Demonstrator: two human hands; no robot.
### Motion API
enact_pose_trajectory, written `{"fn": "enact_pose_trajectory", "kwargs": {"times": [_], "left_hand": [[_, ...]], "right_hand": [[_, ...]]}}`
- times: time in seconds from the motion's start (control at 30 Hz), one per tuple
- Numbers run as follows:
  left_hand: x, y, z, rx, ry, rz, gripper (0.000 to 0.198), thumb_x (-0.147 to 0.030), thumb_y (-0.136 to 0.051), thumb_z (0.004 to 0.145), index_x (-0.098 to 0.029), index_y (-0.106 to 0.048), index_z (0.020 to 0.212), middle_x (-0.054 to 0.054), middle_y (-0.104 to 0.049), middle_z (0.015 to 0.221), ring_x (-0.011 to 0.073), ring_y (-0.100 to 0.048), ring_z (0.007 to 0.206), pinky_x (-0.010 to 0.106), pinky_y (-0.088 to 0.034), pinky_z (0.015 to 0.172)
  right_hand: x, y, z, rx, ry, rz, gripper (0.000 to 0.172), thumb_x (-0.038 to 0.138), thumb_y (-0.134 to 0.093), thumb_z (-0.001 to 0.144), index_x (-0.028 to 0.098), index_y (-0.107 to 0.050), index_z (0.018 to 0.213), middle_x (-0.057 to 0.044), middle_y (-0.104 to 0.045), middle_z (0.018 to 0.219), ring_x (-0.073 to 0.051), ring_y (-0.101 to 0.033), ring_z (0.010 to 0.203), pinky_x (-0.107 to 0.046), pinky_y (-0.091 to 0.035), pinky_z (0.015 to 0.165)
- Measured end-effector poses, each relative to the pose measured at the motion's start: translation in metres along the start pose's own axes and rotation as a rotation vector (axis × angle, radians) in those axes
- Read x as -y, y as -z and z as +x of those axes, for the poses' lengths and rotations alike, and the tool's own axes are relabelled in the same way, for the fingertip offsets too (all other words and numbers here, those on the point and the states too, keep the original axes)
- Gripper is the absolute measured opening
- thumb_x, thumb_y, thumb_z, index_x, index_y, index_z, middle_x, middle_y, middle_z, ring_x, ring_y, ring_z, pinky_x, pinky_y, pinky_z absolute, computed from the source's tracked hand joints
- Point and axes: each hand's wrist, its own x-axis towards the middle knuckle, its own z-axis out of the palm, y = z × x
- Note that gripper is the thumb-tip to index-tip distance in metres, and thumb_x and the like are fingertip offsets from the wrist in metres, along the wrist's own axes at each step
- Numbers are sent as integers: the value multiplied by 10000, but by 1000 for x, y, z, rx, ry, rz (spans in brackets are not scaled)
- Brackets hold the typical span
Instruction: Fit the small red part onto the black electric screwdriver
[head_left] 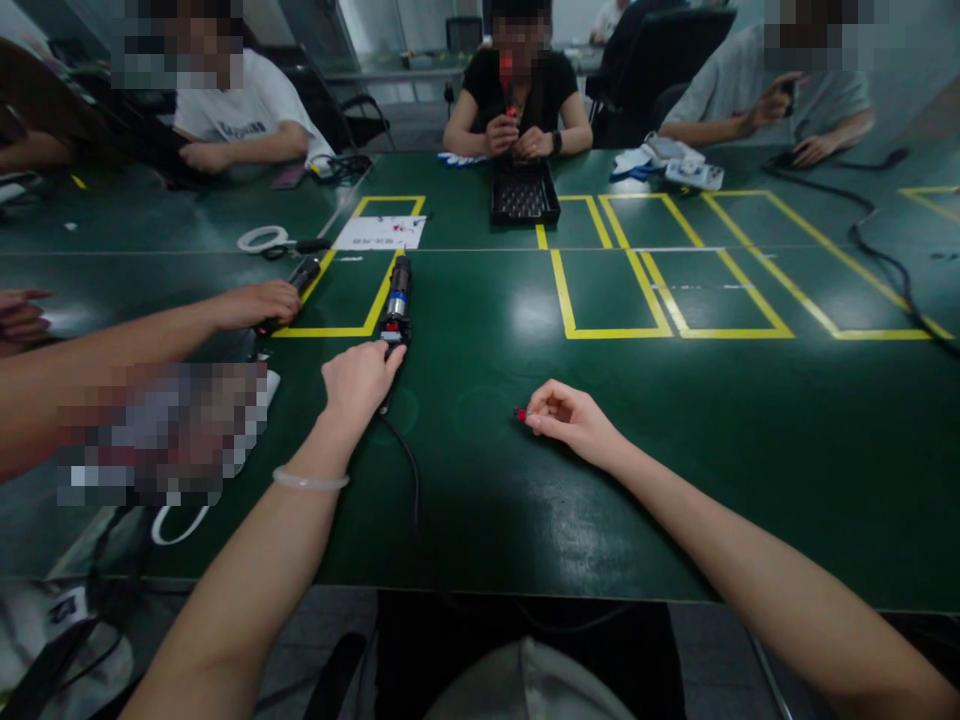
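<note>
Right grip (574, 420) pinching small red piece (520, 414), near-middle desk (787, 440) | left grip (358, 382) around near end of black corded tool (399, 290), left | piece likely light, easily dropped: fingertip hold; tool probably heavier, rigid: grasp barrel

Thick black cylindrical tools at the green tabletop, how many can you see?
2: one thick black cylindrical tool in your left hand; a second tool, partly covered, under a co-worker's hand further left. Others may be hidden.
</note>
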Motion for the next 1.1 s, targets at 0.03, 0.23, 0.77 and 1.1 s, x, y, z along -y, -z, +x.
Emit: {"fn": "enact_pose_trajectory", "kwargs": {"times": [0.03, 0.23, 0.77, 1.1], "left_hand": [[-1, -1, 2, -2, -14, 8, 582, -603, -309, 960, -166, -691, 915, 177, -702, 893, 316, -651, 782, 365, -423, 651], [-3, -4, -2, -24, -237, 9, 522, -514, -297, 1001, -161, -661, 877, 130, -699, 955, 258, -651, 808, 298, -346, 569], [-62, 4, -47, -14, -904, -232, 387, -394, -397, 1017, -169, -634, 810, 61, -653, 849, 167, -599, 799, 255, -412, 639], [-68, 17, -56, 166, -1045, -339, 386, -411, -396, 1024, -163, -630, 843, 56, -623, 881, 169, -565, 797, 285, -424, 731]], "right_hand": [[0, 0, 0, -2, -4, 15, 313, 455, -734, 810, 190, -577, 867, 15, -585, 729, -111, -530, 621, -250, -430, 586], [-1, 1, 1, -8, -13, 92, 303, 410, -754, 801, 186, -567, 880, 35, -564, 701, -92, -505, 591, -226, -394, 551], [-2, 5, 1, -38, 210, -498, 111, 292, -615, 906, 203, -552, 889, -4, -555, 814, -137, -528, 697, -268, -444, 637], [5, 4, -5, 47, 449, -1070, 108, 267, -504, 987, 203, -590, 984, -95, -634, 1001, -229, -564, 909, -344, -457, 786]]}}
